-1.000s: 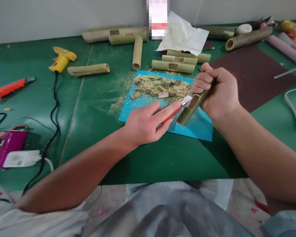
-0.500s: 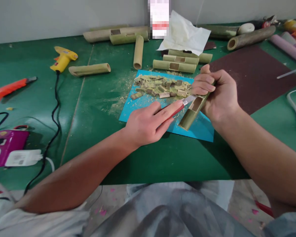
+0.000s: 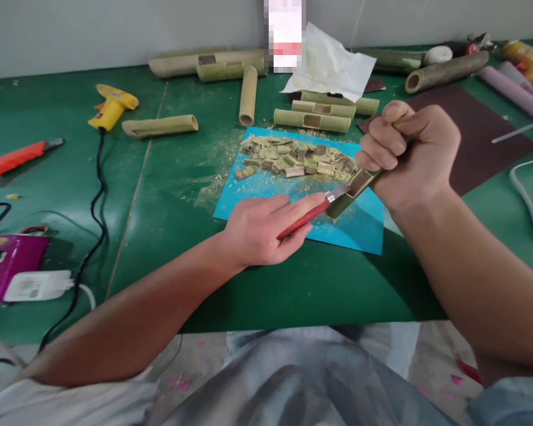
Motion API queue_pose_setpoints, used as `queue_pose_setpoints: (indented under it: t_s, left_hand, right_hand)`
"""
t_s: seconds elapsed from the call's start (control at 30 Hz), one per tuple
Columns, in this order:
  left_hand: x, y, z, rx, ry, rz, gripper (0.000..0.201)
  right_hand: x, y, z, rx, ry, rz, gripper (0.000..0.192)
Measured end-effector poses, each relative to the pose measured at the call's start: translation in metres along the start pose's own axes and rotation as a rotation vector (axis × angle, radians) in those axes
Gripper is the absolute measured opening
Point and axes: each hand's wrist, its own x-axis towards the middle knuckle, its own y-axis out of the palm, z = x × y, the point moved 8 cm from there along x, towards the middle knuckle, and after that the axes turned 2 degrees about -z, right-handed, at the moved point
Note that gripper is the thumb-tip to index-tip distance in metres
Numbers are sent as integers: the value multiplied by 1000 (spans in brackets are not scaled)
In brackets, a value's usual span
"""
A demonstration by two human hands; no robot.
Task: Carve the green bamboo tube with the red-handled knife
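Note:
My left hand (image 3: 270,229) is closed around the red handle of a carving knife (image 3: 305,218), forefinger stretched along it. The blade tip meets the edge of a rectangular opening cut in a bamboo tube (image 3: 337,207). That tube is gripped in my right hand (image 3: 411,151), whose fingers wrap round its upper end and hide it. The tube slants, its lower end over a blue sheet (image 3: 359,234). On the sheet, left of the tube, lies a heap of bamboo chips and shavings (image 3: 293,158).
Several bamboo tubes (image 3: 311,120) lie behind the sheet, some with cut openings. A white paper (image 3: 331,65) rests on them. Leftward are a yellow glue gun (image 3: 112,107), an orange cutter (image 3: 15,161) and a purple box (image 3: 24,257). Brown sandpaper (image 3: 479,142) lies right.
My right hand has risen to the right and turned, tilting the bamboo tube further. The knife blade still touches its opening, and my left hand has barely shifted.

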Motion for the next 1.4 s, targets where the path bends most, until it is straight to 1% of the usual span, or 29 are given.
queue_pose_setpoints:
  t_s: [0.13, 0.2, 0.27, 0.43, 0.6, 0.73, 0.87, 0.93, 1.0, 1.1, 1.17, 1.2, 1.3, 1.4]
  left_hand:
    - [1, -5, 0, 1, 5, -56, 38]
    - [2, -7, 1, 8, 8, -91, 38]
    - [2, -7, 1, 21, 15, -98, 37]
    - [3, -2, 1, 53, 22, -52, 37]
    - [3, -4, -1, 69, 41, -86, 36]
    - [3, -1, 1, 83, 27, -74, 36]
    - [5, -2, -1, 103, 48, -86, 36]
    - [6, 0, -3, 106, 44, -56, 36]
    - [6, 3, -5, 87, 32, -14, 36]
    - [6, 6, -7, 55, 15, 18, 35]
    - [5, 5, -7, 37, 15, 4, 35]
    - [5, 3, -7, 29, 20, -15, 35]
    - [3, -3, -3, 42, 26, -73, 37]
    - [3, -5, 0, 89, 23, -85, 37]
  right_hand:
    - [-7, 9, 6, -141, -80, 72, 14]
    - [-10, 15, 5, -181, -103, 129, 16]
    - [-12, 18, 4, -190, -124, 171, 21]
    - [-9, 16, 9, -171, -220, 167, 32]
    - [-7, 16, 9, -232, -264, 161, 31]
    - [-11, 17, 6, -268, -258, 130, 30]
    - [-15, 21, 5, -272, -237, 157, 23]
    - [-15, 20, 3, -267, -210, 144, 17]
    - [-13, 17, 2, -275, -198, 118, 16]
    - [-13, 17, 4, -306, -242, 129, 21]
    - [-14, 19, 4, -309, -261, 158, 26]
    - [-14, 19, 4, -298, -259, 161, 25]
    - [-18, 19, 1, -270, -222, 137, 16]
    - [-21, 19, -1, -292, -202, 116, 19]
